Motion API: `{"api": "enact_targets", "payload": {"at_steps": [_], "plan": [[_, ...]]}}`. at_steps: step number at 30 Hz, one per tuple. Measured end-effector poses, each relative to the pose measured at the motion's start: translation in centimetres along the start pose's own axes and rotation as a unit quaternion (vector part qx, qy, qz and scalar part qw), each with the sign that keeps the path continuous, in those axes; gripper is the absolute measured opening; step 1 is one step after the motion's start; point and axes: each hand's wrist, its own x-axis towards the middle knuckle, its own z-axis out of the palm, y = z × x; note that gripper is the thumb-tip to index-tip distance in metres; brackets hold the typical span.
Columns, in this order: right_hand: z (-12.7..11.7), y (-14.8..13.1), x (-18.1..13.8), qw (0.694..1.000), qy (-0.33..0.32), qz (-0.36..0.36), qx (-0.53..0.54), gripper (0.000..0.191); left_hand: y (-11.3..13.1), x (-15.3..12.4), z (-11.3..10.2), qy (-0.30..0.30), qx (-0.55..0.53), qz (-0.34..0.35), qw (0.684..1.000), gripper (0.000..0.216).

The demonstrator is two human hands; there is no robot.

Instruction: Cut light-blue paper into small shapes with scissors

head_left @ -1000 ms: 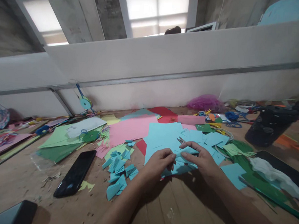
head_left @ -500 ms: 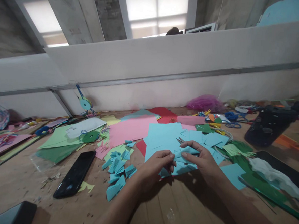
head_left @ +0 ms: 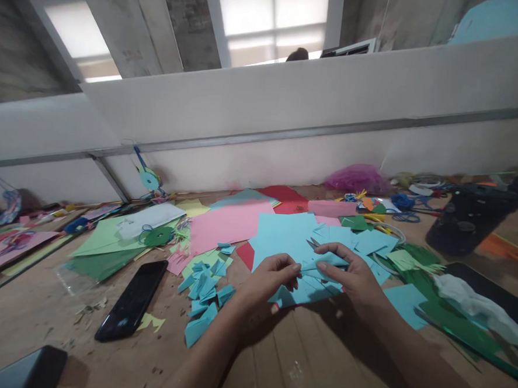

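A small folded piece of light-blue paper [head_left: 333, 259] is pinched between the thumb and fingers of my right hand [head_left: 354, 276]. Pointed metal scissors tips [head_left: 312, 243] stick out beyond those fingers; the rest of the scissors is hidden, so I cannot tell how they are held. My left hand [head_left: 271, 279] is closed in a pinch close to the paper's left end, and its fingertips seem to grip that edge. Beneath both hands lie large light-blue sheets [head_left: 283, 230] with cut pieces on top. Left of my forearm is a pile of folded blue pieces [head_left: 203, 287].
A black phone [head_left: 133, 300] lies at left, with a dark box [head_left: 33, 367] nearer. Pink paper [head_left: 231, 224] and red paper [head_left: 287, 198] spread behind the blue sheets. A dark cup [head_left: 468, 221] stands at right near green paper strips [head_left: 449, 311]. A white partition [head_left: 264, 112] bounds the back.
Both hands stay almost in place over the blue sheets. My left fingers shift slightly at the paper's end, and the view moves a little.
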Motion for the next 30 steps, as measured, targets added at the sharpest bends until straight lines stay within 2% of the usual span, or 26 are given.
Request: {"api": "enact_targets", "payload": {"at_steps": [8,14,17,21,24,30], "plan": [[0.2,-0.5,-0.2,1.0,0.0,-0.004,-0.003,0.032,-0.3,0.0,-0.1,-0.018,-0.007,0.007,1.0,0.026],[0.5,-1.1,-0.5,0.999,-0.018,-0.006,-0.029,0.033,0.2,-0.2,0.8,-0.019,-0.014,0.013,1.0,0.032],[0.6,-1.2,-0.3,0.999,-0.012,-0.027,-0.029,0.035,0.0,0.0,1.0,-0.004,-0.013,0.025,1.0,0.03],[0.5,-1.0,0.2,0.999,0.016,-0.021,0.035,0.045,0.1,0.7,0.6,0.048,0.002,0.045,0.998,0.031],[0.4,-0.9,0.3,0.998,0.017,-0.017,0.059,0.037,1.0,0.8,0.6,0.092,-0.008,0.036,0.995,0.032],[0.2,-1.2,0.3,0.996,0.041,-0.019,0.083,0.037,2.2,0.5,2.6,0.115,-0.023,0.045,0.992,0.031]]}}
